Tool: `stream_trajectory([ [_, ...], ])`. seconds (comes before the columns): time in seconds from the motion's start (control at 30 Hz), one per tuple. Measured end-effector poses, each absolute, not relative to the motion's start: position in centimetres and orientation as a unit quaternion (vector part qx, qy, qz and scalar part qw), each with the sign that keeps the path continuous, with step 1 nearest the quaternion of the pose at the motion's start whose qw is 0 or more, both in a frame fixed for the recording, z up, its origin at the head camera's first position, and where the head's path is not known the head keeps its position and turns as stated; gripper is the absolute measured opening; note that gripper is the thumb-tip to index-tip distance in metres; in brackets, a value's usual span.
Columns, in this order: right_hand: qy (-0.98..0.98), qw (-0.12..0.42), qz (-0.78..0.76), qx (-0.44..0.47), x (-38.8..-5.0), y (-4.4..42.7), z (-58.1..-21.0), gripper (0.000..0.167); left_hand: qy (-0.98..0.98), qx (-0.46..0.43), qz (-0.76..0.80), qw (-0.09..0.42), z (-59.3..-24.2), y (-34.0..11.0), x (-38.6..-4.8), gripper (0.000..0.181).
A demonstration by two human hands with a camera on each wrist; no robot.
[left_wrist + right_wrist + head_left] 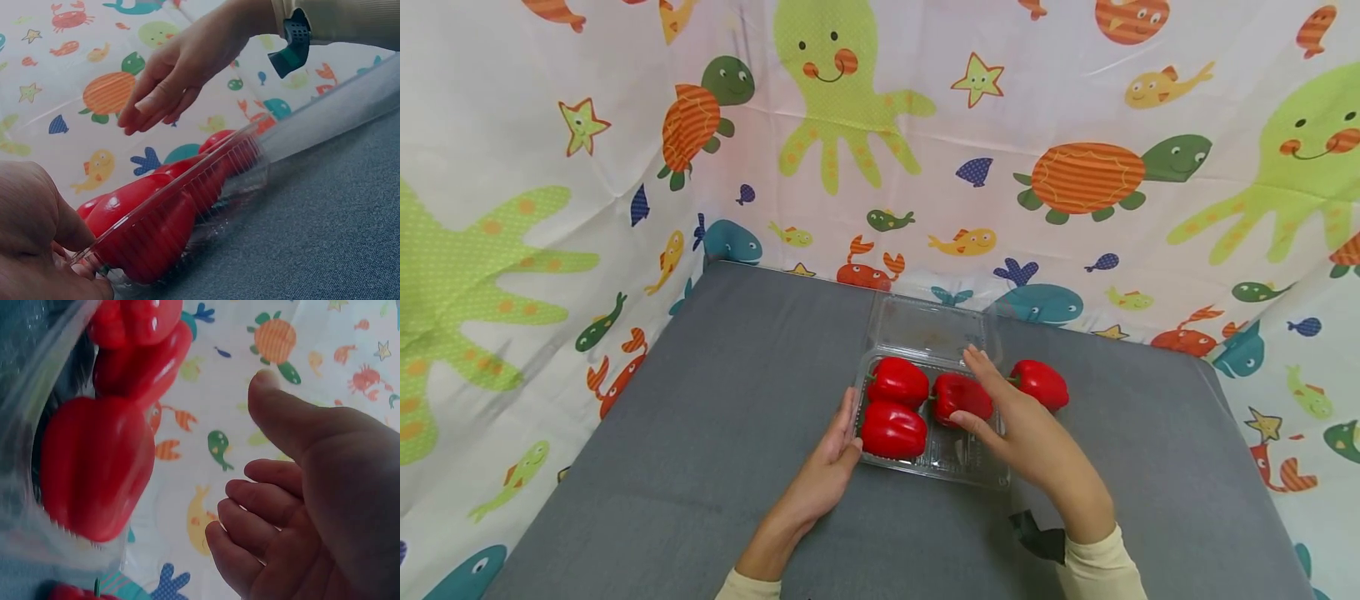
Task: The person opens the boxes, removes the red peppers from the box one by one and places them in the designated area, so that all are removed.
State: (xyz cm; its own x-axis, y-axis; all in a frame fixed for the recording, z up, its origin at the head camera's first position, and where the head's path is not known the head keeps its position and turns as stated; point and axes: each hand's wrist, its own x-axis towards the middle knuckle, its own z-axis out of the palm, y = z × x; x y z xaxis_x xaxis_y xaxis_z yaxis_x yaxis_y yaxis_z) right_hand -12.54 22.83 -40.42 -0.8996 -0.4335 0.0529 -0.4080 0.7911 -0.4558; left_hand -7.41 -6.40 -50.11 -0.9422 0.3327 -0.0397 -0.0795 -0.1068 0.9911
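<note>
A clear plastic container (955, 458) holds three red bell peppers: two at its left (898, 383) (893, 431) and one beside them (962, 398). My left hand (820, 479) grips the container's left side; in the left wrist view its thumb and fingers (37, 237) pinch the rim (187, 180). Over the right part of the container hovers my right hand (1037, 433), fingers extended and thumb apart, holding nothing. The right wrist view shows this hand (306, 506) apart from the nearest pepper (97, 469).
Another red pepper (1045, 386) lies on the grey table (737, 400) just right of the container. The container's clear lid (925, 327) lies folded back behind it. A curtain printed with sea animals (925, 208) stands around the table's back and sides.
</note>
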Motion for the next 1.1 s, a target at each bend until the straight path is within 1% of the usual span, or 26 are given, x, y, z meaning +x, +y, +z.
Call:
stream_trajectory([
  [0.2,0.939,0.03,-0.237,-0.247,-11.9,21.5,-40.9,0.097,0.647,0.105,0.742,0.139,-50.1,-6.3,-7.4,0.072],
  [0.4,0.932,0.038,-0.24,-0.27,-11.4,19.8,-41.7,0.102,0.651,0.103,0.739,0.14,-50.1,-6.3,-7.4,0.073],
  [0.57,0.928,0.051,-0.24,-0.28,-11.1,18.5,-42.3,0.101,0.657,0.097,0.734,0.141,-50.1,-6.3,-7.3,0.074],
  [0.87,0.932,0.035,-0.217,-0.289,-10.6,16.5,-42.8,0.099,0.663,0.088,0.73,0.142,-50.0,-6.4,-7.3,0.076],
  [1.1,0.936,0.025,-0.209,-0.283,-9.9,15.7,-43.4,0.099,0.661,0.091,0.731,0.142,-50.0,-6.3,-7.3,0.074],
])
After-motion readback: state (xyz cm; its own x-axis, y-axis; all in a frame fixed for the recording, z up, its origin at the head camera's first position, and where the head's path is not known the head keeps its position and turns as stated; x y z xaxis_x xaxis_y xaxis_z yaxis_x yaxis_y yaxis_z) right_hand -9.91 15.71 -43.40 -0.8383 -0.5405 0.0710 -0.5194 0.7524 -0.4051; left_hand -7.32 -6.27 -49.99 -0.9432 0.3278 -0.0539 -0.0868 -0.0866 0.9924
